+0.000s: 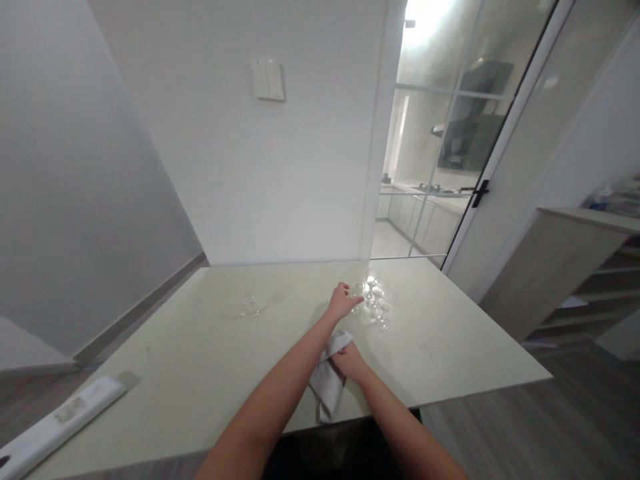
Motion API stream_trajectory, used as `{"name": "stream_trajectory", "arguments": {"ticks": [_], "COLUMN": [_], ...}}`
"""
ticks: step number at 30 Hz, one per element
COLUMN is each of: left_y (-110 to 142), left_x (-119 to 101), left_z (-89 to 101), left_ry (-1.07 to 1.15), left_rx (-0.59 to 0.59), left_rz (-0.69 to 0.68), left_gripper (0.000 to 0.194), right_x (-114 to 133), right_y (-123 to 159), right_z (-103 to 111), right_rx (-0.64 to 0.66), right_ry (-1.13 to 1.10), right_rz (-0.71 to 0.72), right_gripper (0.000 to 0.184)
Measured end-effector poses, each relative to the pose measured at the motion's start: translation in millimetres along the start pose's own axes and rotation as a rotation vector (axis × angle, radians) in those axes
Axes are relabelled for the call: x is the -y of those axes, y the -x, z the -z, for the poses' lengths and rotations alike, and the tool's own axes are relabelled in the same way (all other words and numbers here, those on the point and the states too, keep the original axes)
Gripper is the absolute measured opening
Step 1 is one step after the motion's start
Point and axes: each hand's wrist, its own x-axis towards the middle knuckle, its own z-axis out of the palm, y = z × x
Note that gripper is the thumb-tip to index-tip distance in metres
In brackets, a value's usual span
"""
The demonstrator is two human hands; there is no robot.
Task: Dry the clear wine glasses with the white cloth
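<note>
My left hand (343,303) reaches over the table, thumb and fingers apart, at the left side of a cluster of clear glasses (371,297). One glass (356,291) is right at its fingertips; whether they touch it I cannot tell. Several stemmed pieces overlap in the cluster, and glare blurs their outlines. Nearer to me, my right hand (349,361) is closed on a light grey cloth (327,390) that hangs down towards the table's front edge. Another clear glass (250,303) stands apart on the left half of the table, casting a faint shadow.
The pale table (190,373) stands against a white wall. A long white object, perhaps a power strip (70,413), lies at its front left corner. Behind on the right is a glass-paned door (425,133) with a black handle (481,193). A wooden shelf unit (575,267) stands at the far right.
</note>
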Motion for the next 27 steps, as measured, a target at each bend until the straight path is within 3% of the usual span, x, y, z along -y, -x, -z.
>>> {"name": "stream_trajectory", "arguments": {"ticks": [5, 9, 22, 27], "left_y": [1.5, 5.4, 5.0, 13.3], "left_x": [-7.0, -8.4, 1.1, -1.8], "left_z": [-4.4, -9.1, -16.8, -2.0], "left_ry": [0.034, 0.113, 0.151, 0.155], "left_rx": [0.103, 0.12, 0.097, 0.1], "left_rz": [0.143, 0.197, 0.111, 0.015], "left_gripper": [0.07, 0.07, 0.044, 0.041], "right_x": [6.2, 4.2, -1.1, -6.2], "right_y": [-0.1, -0.3, -2.1, -2.1], "right_z": [0.3, 0.2, 0.0, 0.4], "right_rx": [-0.004, -0.02, -0.012, -0.007], "right_ry": [-0.035, -0.025, -0.001, 0.045], "right_rz": [0.029, 0.026, 0.045, 0.035], "right_gripper": [0.03, 0.034, 0.035, 0.026]}}
